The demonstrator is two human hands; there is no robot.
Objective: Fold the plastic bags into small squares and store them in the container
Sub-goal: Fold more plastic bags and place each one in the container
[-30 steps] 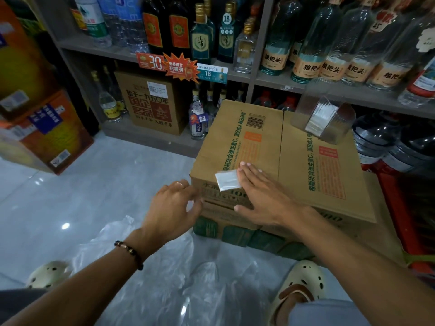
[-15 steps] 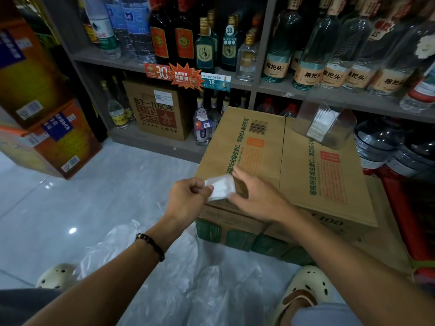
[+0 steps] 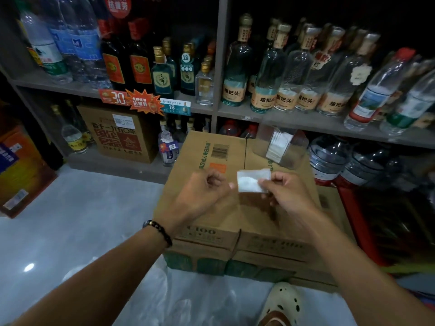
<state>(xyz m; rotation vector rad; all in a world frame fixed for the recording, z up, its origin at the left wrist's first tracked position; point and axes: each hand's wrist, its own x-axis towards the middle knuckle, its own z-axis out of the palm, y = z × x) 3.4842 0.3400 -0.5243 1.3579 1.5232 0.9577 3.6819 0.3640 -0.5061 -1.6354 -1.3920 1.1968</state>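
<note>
A small white folded plastic bag square [image 3: 251, 182] is held in the air above the cardboard boxes [image 3: 207, 222]. My right hand [image 3: 289, 196] pinches its right edge. My left hand [image 3: 202, 194] is just left of it with fingers curled, one fingertip at the square's lower left corner, gripping nothing that I can see. The clear plastic container [image 3: 281, 147] lies tilted on the far right part of the box top, with several folded white squares stacked inside.
Loose clear plastic bags [image 3: 183, 300] lie crumpled on the pale floor in front of the boxes, beside my cream clog [image 3: 282, 302]. Shelves of glass and water bottles [image 3: 270, 90] stand right behind the boxes. Orange cartons [image 3: 21, 170] sit at left.
The square was pressed flat on the box, then lifted between both hands. Now the right hand alone carries it up and rightward toward the container, and the left hand has let go.
</note>
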